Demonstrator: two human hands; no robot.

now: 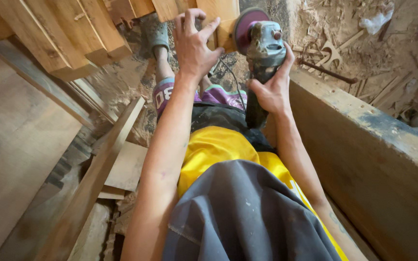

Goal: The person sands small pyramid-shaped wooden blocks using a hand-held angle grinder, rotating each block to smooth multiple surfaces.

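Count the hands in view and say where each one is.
2. The left hand presses flat on a wooden piece at top centre. The right hand grips the angle grinder beside it, disc by the wood. No others show.

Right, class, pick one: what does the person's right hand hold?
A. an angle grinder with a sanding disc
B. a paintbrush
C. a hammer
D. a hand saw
A: the right hand grips the body of an angle grinder, its round disc set against the wooden piece that the left hand steadies.
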